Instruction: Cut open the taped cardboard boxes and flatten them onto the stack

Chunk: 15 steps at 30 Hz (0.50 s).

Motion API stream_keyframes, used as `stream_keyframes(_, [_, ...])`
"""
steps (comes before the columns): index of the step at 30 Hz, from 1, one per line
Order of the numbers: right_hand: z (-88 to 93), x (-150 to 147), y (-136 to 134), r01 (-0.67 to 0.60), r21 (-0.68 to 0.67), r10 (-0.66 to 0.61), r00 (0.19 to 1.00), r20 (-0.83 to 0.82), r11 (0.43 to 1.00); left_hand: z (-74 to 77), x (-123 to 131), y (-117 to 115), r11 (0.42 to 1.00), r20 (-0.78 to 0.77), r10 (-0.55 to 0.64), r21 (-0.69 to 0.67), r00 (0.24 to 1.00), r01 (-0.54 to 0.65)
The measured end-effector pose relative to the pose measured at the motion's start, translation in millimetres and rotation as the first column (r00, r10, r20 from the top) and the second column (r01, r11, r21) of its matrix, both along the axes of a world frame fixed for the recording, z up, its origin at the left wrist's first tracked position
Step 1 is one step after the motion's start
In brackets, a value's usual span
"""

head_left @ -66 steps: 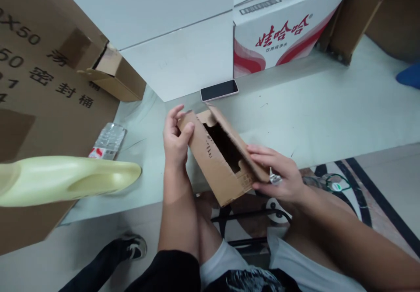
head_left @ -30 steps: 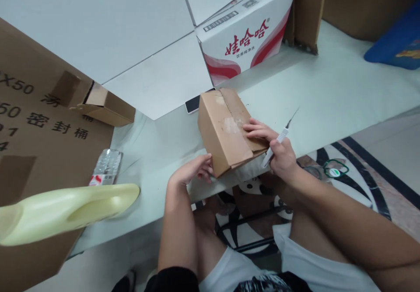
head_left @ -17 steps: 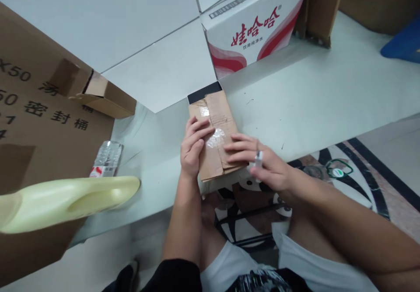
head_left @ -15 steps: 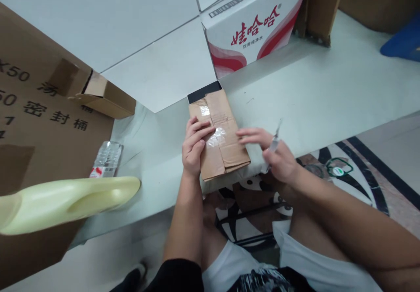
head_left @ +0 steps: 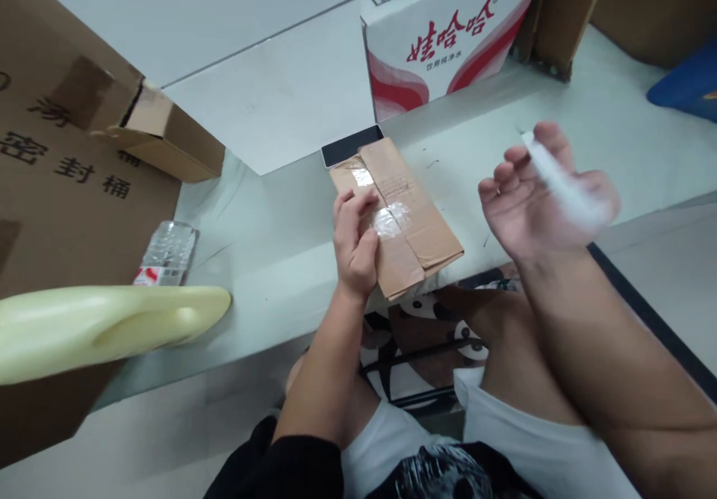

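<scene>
A flat brown cardboard package [head_left: 417,211] with clear tape across its seam lies tilted on the pale table. My left hand [head_left: 358,245] is closed on its left side, fingers curled over the top face and touching the tape. Beyond its far end a black flat thing [head_left: 352,146] with a pale rim shows; how the two are joined is hidden. To the right, my right hand [head_left: 543,193] is raised palm up, away from the package. A slim white utility knife [head_left: 560,181] lies in it, held by the thumb and smeared by motion, with its thin tip pointing up-left.
A white carton with red lettering [head_left: 448,58] stands at the back beside a large white panel [head_left: 269,103]. At left are a small brown box [head_left: 173,133], a clear plastic bottle [head_left: 168,252] and a pale yellow curved object [head_left: 117,323]. Something blue [head_left: 686,84] sits far right.
My right hand has lifted off the package's right edge, moved up and right, and turned palm up with the knife. My left hand still holds the package, and the view has shifted slightly.
</scene>
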State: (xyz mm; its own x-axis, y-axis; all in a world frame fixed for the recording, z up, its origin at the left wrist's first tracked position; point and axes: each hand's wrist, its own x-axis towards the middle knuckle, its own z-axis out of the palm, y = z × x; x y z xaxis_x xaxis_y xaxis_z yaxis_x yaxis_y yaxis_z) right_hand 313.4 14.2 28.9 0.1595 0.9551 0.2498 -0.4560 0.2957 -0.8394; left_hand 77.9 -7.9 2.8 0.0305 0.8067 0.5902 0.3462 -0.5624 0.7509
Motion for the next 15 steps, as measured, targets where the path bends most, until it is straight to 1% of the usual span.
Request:
stream_keyframes(3, [17.4,-10,3,-0.007,-0.014,0.01,0.984,0.179,1.0,-4.9,1,2,0.999,0.085,-0.033,-0.03,0.996,0.036])
stream_keyframes(6, [31.1,-32,-6,-0.045,0.032,0.034,0.959,0.281,0.998,-8.5,-1,2,0.998,0.052,-0.047,-0.031,0.998,0.049])
stream_keyframes(8, [35.7,-48,-17,-0.041,0.051,0.021,0.937,0.348,0.998,-9.0,-3,1,0.998,0.018,-0.052,-0.026,0.998,0.052])
stream_keyframes(10, [35.9,-59,-26,0.016,0.049,-0.035,0.899,0.437,0.999,-8.0,-4,1,0.998,-0.011,-0.058,-0.011,0.998,0.057])
stream_keyframes(13, [30.7,-67,-34,0.15,0.05,-0.153,0.826,0.543,0.987,-5.4,-5,0,0.998,-0.039,-0.06,0.008,0.997,0.061])
stream_keyframes(15, [27.0,-69,-34,0.219,0.107,-0.239,0.765,0.599,0.97,-3.7,-5,-1,0.998,-0.049,-0.061,0.011,0.997,0.061])
